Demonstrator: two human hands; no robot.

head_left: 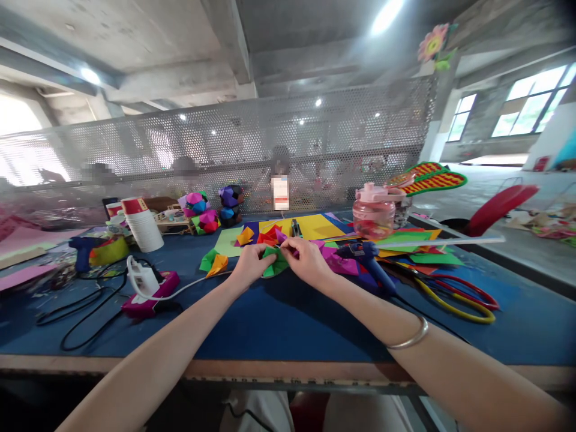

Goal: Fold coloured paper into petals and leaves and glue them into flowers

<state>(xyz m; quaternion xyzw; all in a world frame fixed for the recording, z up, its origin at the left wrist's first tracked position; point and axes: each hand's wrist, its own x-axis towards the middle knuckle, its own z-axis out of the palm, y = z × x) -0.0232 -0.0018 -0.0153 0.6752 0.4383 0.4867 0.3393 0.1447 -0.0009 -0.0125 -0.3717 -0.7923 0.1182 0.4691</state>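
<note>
Bare concrete ceiling (189, 42) with beams and bright lamps (386, 15). Perforated metal screen (225, 144) behind blue bench (279, 318). Large windows (531, 99) at right, daylight on grey floor (517, 240).

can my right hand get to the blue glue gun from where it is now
Probably yes. The right hand pinches the folded coloured paper with the left hand, and the blue glue gun lies just to its right on the table, nothing between them. It would have to let go first.
</note>
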